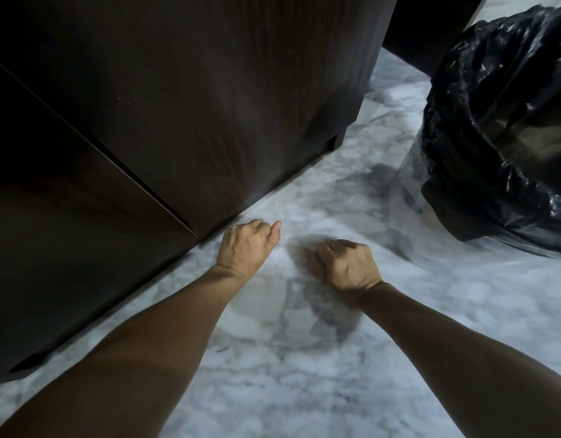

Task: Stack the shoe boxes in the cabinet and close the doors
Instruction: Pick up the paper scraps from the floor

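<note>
Cabinet (pixel 184 99) doors closed; bagged bin (pixel 500 128) beside.

A home: dark wood cabinet (pixel 178 105), marble floor (pixel 304 358), bag-lined bin (pixel 500 128).

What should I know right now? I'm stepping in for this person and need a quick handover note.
Left hand: fingers curled, holding nothing, just off the cabinet's lower edge.
Right hand: fingers curled, holding nothing, over the marble floor.
Cabinet: both doors look shut, only a thin seam between them.
Shoe boxes: none in view, so whether they are stacked inside cannot be told.
Bin with a black bag stands to the right.
Left to do: likely nothing but a check that the doors are shut.
</note>
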`<state>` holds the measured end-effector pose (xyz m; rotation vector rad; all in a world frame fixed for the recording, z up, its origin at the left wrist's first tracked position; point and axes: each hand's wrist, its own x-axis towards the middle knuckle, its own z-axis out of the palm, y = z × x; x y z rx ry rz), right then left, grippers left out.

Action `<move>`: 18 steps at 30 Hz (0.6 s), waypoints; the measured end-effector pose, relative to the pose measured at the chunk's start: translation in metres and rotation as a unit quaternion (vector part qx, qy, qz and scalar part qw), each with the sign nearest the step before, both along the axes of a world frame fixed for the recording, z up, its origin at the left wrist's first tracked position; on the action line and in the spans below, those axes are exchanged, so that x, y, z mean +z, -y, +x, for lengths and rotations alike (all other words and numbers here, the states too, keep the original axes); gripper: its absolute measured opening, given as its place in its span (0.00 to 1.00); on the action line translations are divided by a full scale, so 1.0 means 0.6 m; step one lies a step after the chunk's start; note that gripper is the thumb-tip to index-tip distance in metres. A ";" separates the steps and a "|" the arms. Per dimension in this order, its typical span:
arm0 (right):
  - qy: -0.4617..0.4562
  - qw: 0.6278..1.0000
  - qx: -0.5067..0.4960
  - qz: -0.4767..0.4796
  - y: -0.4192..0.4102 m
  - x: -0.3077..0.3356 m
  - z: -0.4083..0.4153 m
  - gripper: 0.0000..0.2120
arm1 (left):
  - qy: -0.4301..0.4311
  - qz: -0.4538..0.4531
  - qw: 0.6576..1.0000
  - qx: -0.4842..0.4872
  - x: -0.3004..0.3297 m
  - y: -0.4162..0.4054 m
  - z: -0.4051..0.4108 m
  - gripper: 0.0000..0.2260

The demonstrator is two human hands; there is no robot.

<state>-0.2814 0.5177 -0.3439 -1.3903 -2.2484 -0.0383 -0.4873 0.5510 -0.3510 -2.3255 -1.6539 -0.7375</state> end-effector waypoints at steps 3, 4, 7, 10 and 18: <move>-0.015 1.000 -0.010 -0.025 0.009 0.005 0.007 0.19 | -0.028 0.008 0.999 -0.037 0.003 0.007 -0.005 0.19; -0.027 0.999 -0.022 -0.036 0.016 0.005 0.012 0.19 | -0.036 0.010 0.998 -0.048 0.004 0.013 -0.007 0.16; -0.075 0.993 -0.060 -0.065 0.042 0.011 0.026 0.21 | -0.066 0.025 0.996 -0.058 0.004 0.032 -0.011 0.11; -0.111 0.986 -0.093 -0.079 0.063 0.026 0.038 0.21 | -0.066 0.016 0.998 -0.018 0.005 0.038 -0.006 0.18; -0.204 0.945 -0.186 -0.178 0.083 0.097 0.058 0.28 | 0.027 -0.053 0.998 -0.011 0.043 0.065 0.006 0.24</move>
